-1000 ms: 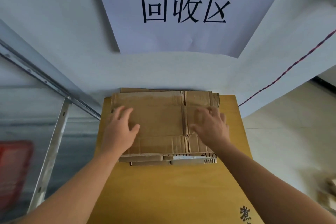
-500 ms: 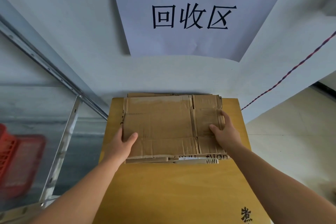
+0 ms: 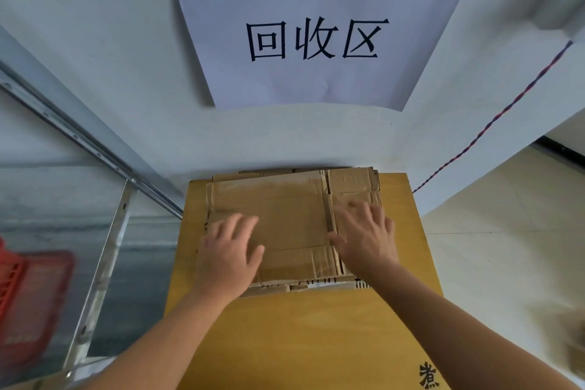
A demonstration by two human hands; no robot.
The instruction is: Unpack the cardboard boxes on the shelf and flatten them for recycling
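From the head camera, a stack of flattened cardboard boxes (image 3: 285,225) lies on a yellow wooden board (image 3: 316,336), pushed up against the white wall. The left hand (image 3: 228,255) rests palm-down on the near left part of the top sheet, fingers spread and flat, gripping nothing. The right hand (image 3: 367,236) lies flat on the right part beside a fold line, also open and holding nothing. A paper sign (image 3: 316,38) with black characters hangs above. A red crate (image 3: 28,298) sits blurred at the left.
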